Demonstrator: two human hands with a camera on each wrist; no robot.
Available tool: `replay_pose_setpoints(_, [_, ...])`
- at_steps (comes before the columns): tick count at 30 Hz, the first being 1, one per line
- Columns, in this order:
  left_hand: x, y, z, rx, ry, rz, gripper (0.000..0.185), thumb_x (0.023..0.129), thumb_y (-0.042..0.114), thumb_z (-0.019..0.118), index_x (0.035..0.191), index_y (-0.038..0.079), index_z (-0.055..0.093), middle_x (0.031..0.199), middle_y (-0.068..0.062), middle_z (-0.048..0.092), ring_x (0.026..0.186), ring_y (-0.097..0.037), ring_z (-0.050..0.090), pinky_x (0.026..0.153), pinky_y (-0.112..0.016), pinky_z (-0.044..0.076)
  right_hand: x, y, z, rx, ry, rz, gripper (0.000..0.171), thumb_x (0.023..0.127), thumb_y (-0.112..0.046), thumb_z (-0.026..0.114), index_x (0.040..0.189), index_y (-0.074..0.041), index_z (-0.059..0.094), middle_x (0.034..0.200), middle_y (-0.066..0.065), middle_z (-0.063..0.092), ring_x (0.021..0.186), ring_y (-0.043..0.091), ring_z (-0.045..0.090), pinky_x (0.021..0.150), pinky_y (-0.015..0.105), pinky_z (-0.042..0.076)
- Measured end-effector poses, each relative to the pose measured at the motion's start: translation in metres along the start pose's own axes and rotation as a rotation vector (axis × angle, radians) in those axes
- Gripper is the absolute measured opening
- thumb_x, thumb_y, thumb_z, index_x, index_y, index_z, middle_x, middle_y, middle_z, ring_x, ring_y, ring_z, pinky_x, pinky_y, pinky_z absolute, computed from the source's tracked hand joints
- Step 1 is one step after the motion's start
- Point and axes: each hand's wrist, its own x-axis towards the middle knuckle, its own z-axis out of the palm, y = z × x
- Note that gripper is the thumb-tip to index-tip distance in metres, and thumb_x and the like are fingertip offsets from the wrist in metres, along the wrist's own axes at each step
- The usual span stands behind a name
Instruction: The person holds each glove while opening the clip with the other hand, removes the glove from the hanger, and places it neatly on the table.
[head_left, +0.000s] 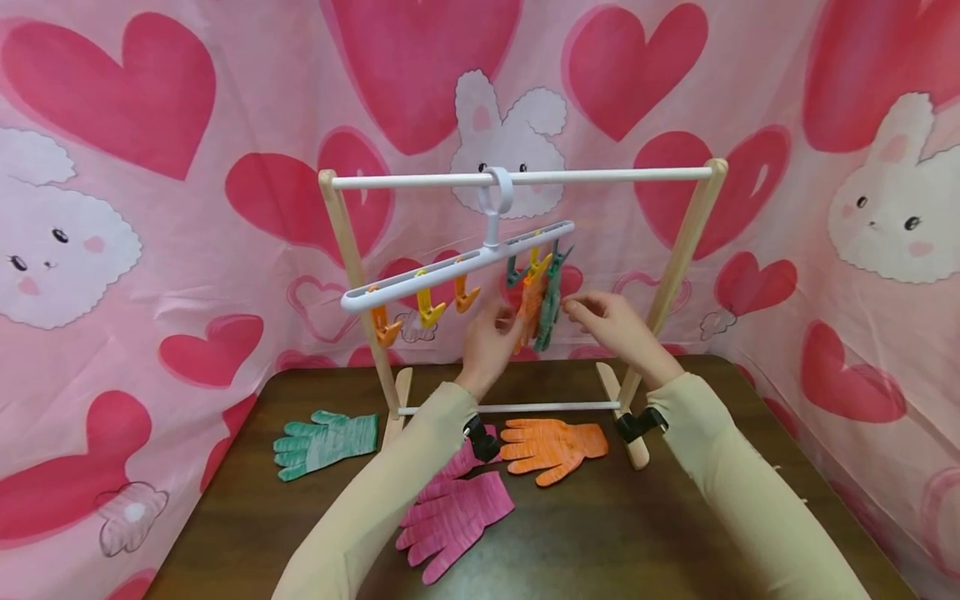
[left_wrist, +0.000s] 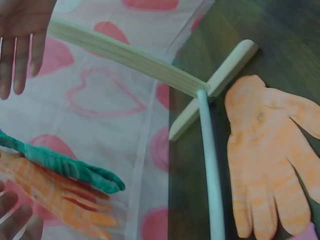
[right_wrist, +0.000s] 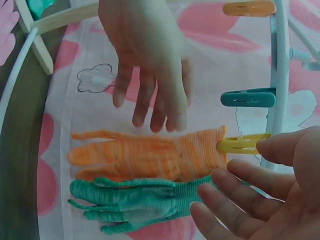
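A white clip hanger (head_left: 457,267) hangs from the rod of a small wooden rack (head_left: 525,177). Near its right end an orange glove (right_wrist: 150,155) hangs from a yellow clip (right_wrist: 242,144), with a green glove (right_wrist: 135,200) beside it. My left hand (head_left: 491,337) is raised just left of the two gloves, its fingers straight and holding nothing. My right hand (head_left: 600,321) hovers just right of them at the green glove's cuff, with loose fingers (right_wrist: 235,172) that hide the cuff's end. A teal clip (right_wrist: 247,97) further along the hanger stands empty.
On the brown table (head_left: 675,533) lie a green glove (head_left: 326,442) at the left, an orange glove (head_left: 555,448) under the rack's lower bar, and pink gloves (head_left: 453,517) near my left forearm. Pink heart-and-rabbit cloth (head_left: 150,250) walls in the table.
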Motion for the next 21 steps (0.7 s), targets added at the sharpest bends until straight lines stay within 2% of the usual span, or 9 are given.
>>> replay_pose_setpoints(8, [0.016, 0.007, 0.009, 0.002, 0.016, -0.043, 0.032, 0.100, 0.031, 0.072, 0.121, 0.007, 0.067, 0.121, -0.009, 0.072, 0.109, -0.027, 0.069, 0.095, -0.037, 0.057, -0.001, -0.006, 0.002, 0.012, 0.007, 0.021, 0.042, 0.110, -0.030, 0.053, 0.133, 0.003, 0.064, 0.124, 0.023, 0.070, 0.109, 0.035, 0.068, 0.096, 0.050, 0.056])
replay_pose_setpoints(13, [0.022, 0.010, 0.009, -0.001, 0.009, -0.063, 0.032, 0.100, 0.032, 0.072, 0.121, 0.008, 0.068, 0.122, -0.008, 0.072, 0.109, -0.025, 0.069, 0.095, -0.036, 0.057, -0.002, -0.008, 0.002, 0.018, 0.010, 0.028, 0.040, 0.109, -0.030, 0.054, 0.130, 0.002, 0.066, 0.120, 0.022, 0.071, 0.106, 0.033, 0.068, 0.092, 0.045, 0.058])
replay_pose_setpoints(21, [0.025, 0.014, 0.011, 0.023, 0.023, -0.033, 0.026, 0.102, 0.026, 0.069, 0.118, 0.006, 0.072, 0.115, -0.009, 0.075, 0.104, -0.025, 0.070, 0.092, -0.037, 0.057, 0.000, -0.009, 0.004, 0.033, 0.010, 0.029, 0.041, 0.109, -0.029, 0.054, 0.131, 0.004, 0.065, 0.121, 0.023, 0.070, 0.110, 0.034, 0.067, 0.094, 0.047, 0.057])
